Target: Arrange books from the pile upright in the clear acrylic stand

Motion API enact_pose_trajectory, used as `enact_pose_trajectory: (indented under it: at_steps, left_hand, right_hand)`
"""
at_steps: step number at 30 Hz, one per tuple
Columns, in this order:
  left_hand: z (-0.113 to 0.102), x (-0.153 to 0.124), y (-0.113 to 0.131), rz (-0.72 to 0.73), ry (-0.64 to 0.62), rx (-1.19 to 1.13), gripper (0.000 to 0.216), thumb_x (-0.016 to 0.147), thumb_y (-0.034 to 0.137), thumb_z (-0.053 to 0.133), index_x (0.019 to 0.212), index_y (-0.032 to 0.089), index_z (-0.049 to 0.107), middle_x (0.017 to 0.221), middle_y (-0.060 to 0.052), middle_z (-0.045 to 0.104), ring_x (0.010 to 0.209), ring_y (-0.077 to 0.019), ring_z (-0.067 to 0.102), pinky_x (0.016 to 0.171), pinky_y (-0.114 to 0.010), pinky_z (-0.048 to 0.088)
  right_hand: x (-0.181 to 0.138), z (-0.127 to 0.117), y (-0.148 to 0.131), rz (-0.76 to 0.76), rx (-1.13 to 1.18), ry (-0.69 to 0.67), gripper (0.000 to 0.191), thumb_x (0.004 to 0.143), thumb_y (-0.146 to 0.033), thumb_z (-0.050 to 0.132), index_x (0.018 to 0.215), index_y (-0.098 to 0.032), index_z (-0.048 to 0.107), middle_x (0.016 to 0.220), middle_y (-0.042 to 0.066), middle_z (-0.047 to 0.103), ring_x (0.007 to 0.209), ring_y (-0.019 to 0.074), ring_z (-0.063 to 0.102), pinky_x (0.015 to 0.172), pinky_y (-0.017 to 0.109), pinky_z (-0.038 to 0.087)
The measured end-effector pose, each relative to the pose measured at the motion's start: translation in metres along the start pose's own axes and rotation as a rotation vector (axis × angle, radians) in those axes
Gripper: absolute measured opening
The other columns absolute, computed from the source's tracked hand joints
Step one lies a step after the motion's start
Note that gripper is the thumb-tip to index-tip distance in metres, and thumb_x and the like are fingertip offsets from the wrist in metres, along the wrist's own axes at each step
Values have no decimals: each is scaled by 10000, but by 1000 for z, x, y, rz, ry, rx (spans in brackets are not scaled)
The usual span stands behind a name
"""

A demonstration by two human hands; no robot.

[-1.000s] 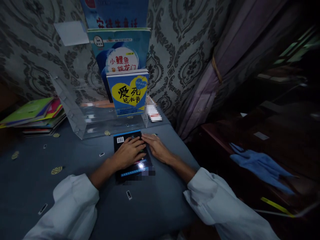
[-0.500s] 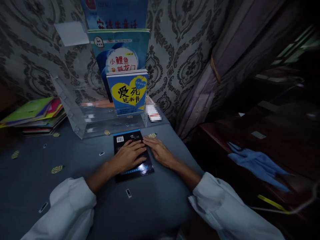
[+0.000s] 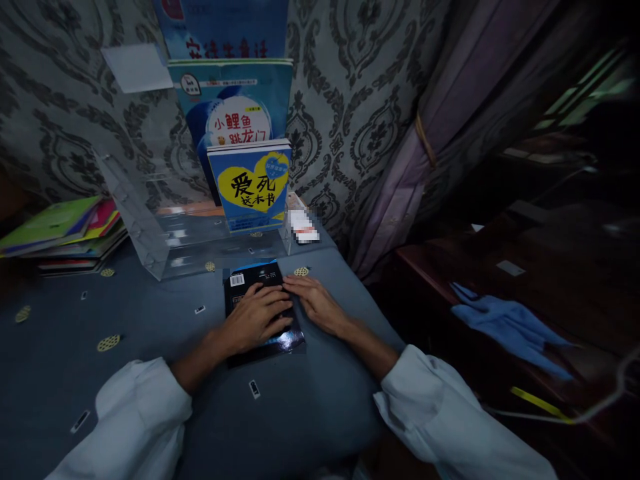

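A dark book (image 3: pixel 237 293) with a barcode near its top left corner lies flat on the grey-blue tablecloth (image 3: pixel 165 333). My left hand (image 3: pixel 261 316) rests palm down across the middle of its cover, fingers stretched out to the right. At the book's right edge lies my right hand (image 3: pixel 316 301), flat and open, its fingertips touching or just beside the book. Behind them, a clear acrylic stand (image 3: pixel 150 247) holds upright books: a blue one with a yellow heart (image 3: pixel 255 187) in front, a teal one (image 3: pixel 235 107) behind it, and a taller blue one (image 3: pixel 225 27) at the back.
A pile of colourful books (image 3: pixel 60 230) stands at the left of the table. Right of the stand is a small blurred white item (image 3: pixel 303 227). A tied curtain (image 3: pixel 400 173) hangs beyond, and a blue cloth (image 3: pixel 510 327) lies on a dark red surface at right.
The whole view has shifted slightly, with things appearing a little further left. Both hands stay in nearly the same place at the dark book.
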State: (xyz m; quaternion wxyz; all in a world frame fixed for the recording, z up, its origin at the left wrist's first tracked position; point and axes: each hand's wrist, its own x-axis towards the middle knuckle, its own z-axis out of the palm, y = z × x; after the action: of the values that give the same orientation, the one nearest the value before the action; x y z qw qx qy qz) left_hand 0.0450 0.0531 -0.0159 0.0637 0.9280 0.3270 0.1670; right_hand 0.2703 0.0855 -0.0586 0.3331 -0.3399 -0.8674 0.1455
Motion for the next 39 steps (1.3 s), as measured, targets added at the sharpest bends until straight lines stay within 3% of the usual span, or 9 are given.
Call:
enact_pose_trajectory:
  at_steps: [8,16,27,32,39]
  left_hand:
    - [3,1,4,81,24,123,321,1042,361,518,1267,174,652,1293,-118,689,1296,-274,582,1104,-514,416]
    - [-11,3,9,48,-41,3,300,1034,369,544,1242,194,669,1274,-71,703,1266,-244,598,1070,-451,453]
    - [-11,4,15,73,-53,70,296,1048,386,503,1167,185,684,1222,-95,707,1219,-253,615,1062,-451,460]
    - [-14,0,16,62,-71,15,328,1044,412,505,1250,210,662,1287,-83,691,1266,-256,591,1066,-449,458]
    - [-3,-8,25,112,-19,158,338,1071,350,435,1269,159,632,1289,-142,677,1274,-272,587,1058,-472,457]
  right_hand:
    - [2,-1,-1,18,-23,-26,533,878,-17,455,1327,-207,671,1385,117,669,1342,237,588,1122,497,489]
    - [3,-4,-4,4,-17,-36,492,860,-15,462,1258,-162,709,1318,143,707,1294,250,622,1096,495,503]
    - [7,-9,-12,11,-37,-64,523,821,2,455,1246,-152,718,1304,151,713,1268,258,640,1081,499,510]
    - [-5,-11,-16,7,-29,-63,512,845,-8,461,1262,-173,708,1323,141,705,1279,257,632,1069,505,520]
    - [-23,-10,-21,-32,-42,-42,556,873,-2,438,1351,-193,646,1360,145,681,1316,246,609,1073,513,510]
